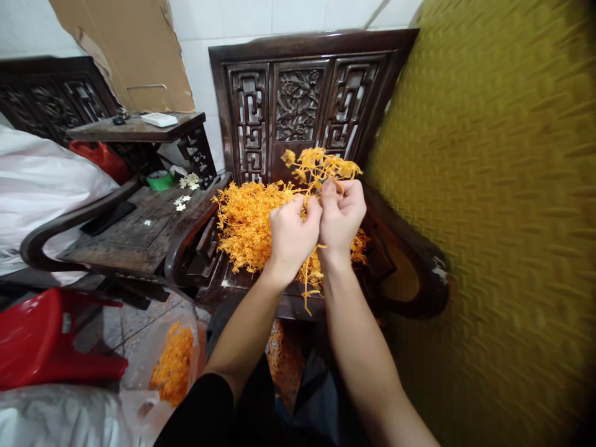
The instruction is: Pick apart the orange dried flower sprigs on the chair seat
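My left hand (pixel 294 233) and my right hand (pixel 342 214) are side by side, both closed on a bunch of orange plastic flower sprigs (pixel 321 166). The sprigs fan out above my fists, and thin orange stems hang down below them. Behind and beneath my hands, a heap of similar orange sprigs (pixel 249 217) covers much of the seat of a dark carved wooden chair (pixel 298 42). My fingertips are partly hidden, so the exact grip on each stem cannot be made out.
A yellow textured panel (pixel 493 186) stands close on the right. To the left are a wooden side chair with green tape (pixel 159 180), a red plastic stool (pixel 32 335), and a clear bag (pixel 139 366) holding orange pieces. A white sack (pixel 46 186) lies beyond.
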Demonstrator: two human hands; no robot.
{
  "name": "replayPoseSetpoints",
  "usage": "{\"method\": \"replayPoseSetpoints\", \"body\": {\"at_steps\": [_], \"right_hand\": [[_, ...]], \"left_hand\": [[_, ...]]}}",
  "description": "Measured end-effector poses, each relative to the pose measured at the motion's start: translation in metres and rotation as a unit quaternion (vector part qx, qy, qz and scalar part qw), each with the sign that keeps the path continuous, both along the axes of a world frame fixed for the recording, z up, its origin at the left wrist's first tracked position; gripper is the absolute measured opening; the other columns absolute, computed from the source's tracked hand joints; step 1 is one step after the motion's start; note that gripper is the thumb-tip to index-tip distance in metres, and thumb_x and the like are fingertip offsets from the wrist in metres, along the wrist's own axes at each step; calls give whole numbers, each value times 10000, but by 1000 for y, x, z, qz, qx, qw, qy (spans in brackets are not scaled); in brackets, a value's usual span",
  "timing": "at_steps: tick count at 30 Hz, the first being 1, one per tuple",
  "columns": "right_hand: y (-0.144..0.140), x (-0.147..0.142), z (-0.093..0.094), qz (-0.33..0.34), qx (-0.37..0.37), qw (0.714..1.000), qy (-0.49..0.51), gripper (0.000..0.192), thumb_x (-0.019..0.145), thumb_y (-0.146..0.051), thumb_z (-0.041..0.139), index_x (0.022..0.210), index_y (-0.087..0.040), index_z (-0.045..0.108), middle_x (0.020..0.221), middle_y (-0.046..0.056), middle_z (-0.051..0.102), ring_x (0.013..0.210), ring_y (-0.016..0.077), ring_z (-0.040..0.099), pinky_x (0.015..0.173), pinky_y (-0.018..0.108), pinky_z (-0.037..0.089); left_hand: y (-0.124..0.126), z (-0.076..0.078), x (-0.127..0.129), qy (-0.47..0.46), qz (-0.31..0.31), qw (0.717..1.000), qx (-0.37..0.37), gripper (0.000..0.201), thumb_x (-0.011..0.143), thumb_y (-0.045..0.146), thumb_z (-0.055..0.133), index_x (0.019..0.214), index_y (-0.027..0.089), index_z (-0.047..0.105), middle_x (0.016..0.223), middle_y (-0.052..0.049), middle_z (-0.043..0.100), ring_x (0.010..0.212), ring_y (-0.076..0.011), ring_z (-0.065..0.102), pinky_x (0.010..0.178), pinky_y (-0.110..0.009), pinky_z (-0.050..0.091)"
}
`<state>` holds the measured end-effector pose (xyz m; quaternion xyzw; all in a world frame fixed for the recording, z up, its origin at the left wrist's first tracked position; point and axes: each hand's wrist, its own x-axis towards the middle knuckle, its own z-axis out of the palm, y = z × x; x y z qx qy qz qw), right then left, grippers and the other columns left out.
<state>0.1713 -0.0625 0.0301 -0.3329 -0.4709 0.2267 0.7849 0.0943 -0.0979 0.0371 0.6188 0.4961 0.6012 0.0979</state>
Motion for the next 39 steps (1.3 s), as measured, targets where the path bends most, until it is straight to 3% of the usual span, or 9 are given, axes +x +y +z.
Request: {"method": "replayPoseSetpoints", "body": {"at_steps": [2, 6, 14, 19, 24, 28, 31, 35, 39], "right_hand": [[0, -1, 0, 48, -4, 999, 26, 413, 887, -565, 750, 829, -234, 511, 732, -37, 473, 593, 92, 423, 530, 244, 385], [-4, -7, -1, 124, -37, 990, 63, 434, 867, -596, 759, 881, -252, 495, 697, -58, 474, 479, 72, 372, 448, 240, 376], [-7, -10, 5, 176, -37, 978, 106, 474, 856, -617, 752, 885, -267, 434, 617, -106, 352, 424, 56, 324, 413, 216, 282], [-3, 0, 5, 238, -41, 966, 95, 437, 915, -600, 679, 890, -278, 385, 586, -102, 399, 441, 81, 352, 426, 231, 279], [-1, 6, 2, 242, -71, 965, 68, 528, 820, -669, 738, 956, -284, 404, 707, -53, 532, 526, 110, 531, 449, 251, 316], [-8, 6, 5, 272, -134, 953, 26, 563, 808, -713, 718, 957, -285, 384, 752, -49, 550, 466, 81, 481, 407, 249, 269], [-16, 8, 12, 324, -161, 932, 13, 551, 773, -650, 798, 903, -273, 418, 650, -97, 444, 422, 52, 337, 389, 231, 204], [-20, 14, 18, 397, -195, 897, -5, 526, 715, -584, 893, 828, -227, 524, 549, -130, 339, 427, 28, 197, 403, 212, 126], [-16, 14, 16, 377, -219, 900, 23, 527, 555, -518, 989, 794, -167, 678, 632, -52, 582, 505, 49, 444, 459, 209, 339]], "left_hand": [[5, 1, -2, -113, -91, 988, -52, 237, 986, 245, 577, 757, 184, 588, 642, 20, 546, 583, -104, 475, 610, -259, 382], [12, 4, -8, -306, -258, 905, -147, 133, 968, 181, 545, 1059, 177, 642, 655, 45, 537, 495, -61, 393, 477, -192, 293], [7, 11, -10, -371, -306, 861, -167, 107, 994, 202, 556, 1064, 194, 636, 706, 47, 521, 432, -17, 276, 422, -180, 191], [15, 4, -21, -279, -308, 898, -148, 336, 992, 500, 652, 888, 188, 584, 659, 58, 454, 481, -48, 324, 471, -205, 273], [18, 1, -41, -72, -159, 982, -67, 569, 890, 766, 623, 825, 202, 577, 779, -28, 616, 737, -145, 558, 703, -276, 462], [17, 1, -50, 72, -51, 994, -60, 639, 959, 808, 423, 766, 219, 579, 699, -42, 601, 673, -182, 562, 693, -316, 434], [14, 2, -55, 147, -2, 986, -78, 613, 956, 794, 455, 772, 223, 581, 661, -43, 593, 637, -203, 570, 660, -328, 408], [7, 6, -59, 180, -104, 972, -109, 612, 1000, 743, 421, 854, 189, 635, 750, -77, 679, 680, -214, 629, 677, -325, 456], [-2, 15, -60, 174, -261, 942, -121, 512, 1005, 616, 563, 1256, 185, 678, 1201, -115, 775, 1112, -257, 728, 952, -337, 548]]}}
